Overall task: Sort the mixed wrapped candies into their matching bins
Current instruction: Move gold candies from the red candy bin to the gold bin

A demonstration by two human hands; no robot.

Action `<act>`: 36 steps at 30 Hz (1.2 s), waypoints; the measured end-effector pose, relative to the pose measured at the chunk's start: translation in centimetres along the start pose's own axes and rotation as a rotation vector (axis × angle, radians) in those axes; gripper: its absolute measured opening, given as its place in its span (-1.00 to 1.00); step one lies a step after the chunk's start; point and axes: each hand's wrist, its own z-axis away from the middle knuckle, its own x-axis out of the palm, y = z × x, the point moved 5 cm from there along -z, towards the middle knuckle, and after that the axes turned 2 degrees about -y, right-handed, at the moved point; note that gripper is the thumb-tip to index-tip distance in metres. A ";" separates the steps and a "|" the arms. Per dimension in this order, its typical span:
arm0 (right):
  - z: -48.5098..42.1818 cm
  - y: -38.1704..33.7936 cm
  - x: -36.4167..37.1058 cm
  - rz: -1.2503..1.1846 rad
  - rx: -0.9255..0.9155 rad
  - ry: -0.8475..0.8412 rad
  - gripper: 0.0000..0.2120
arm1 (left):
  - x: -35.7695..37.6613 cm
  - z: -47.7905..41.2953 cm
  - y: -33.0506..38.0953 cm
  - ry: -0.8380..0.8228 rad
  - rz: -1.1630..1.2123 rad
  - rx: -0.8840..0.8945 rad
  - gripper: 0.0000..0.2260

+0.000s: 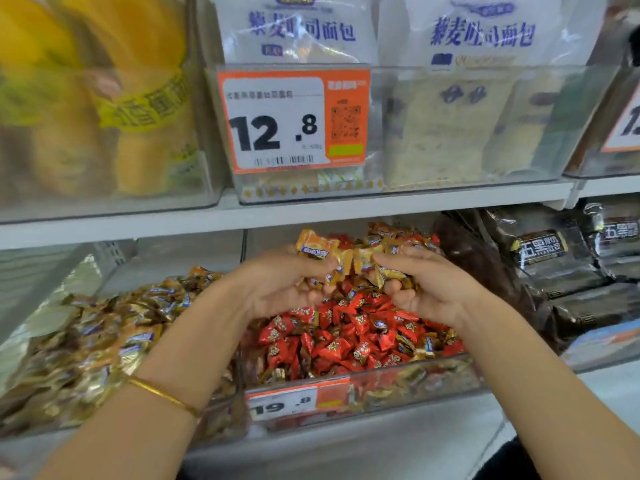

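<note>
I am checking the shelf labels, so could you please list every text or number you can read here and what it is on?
"12.8": orange price tag on the upper clear bin.
"19.8": orange price tag on the front of the red candy bin.
"藜麦吐司面包": white bread bags on the upper shelf.
"五黑": dark packets at right, remainder unclear.
Candy wrappers, barcode, QR code, tag small print, yellow packaging: too small or blurred.

White shop shelving [311,211] runs across mid-frame. Above it, clear tubs with bagged bread [478,36] upper right, yellow packs [104,98] upper left, an orange price tag [294,121] at centre. Dark packets [561,271] stacked at right.
</note>
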 end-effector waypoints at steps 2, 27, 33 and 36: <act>0.4 0.9 3.2 0.052 0.023 -0.100 -0.50 | -1.9 2.9 0.1 0.033 -0.085 0.008 -0.94; 0.7 0.0 7.9 0.460 -0.235 -0.100 -0.73 | -6.6 9.0 1.5 0.290 -0.420 0.414 -0.62; -1.7 -4.3 -3.3 0.507 -0.319 0.303 -0.74 | 1.1 -0.2 0.8 0.167 -0.692 0.329 -0.65; -3.4 -4.1 -5.2 0.696 -0.318 0.302 -0.68 | 2.9 -4.7 0.1 0.215 -0.889 0.314 -0.57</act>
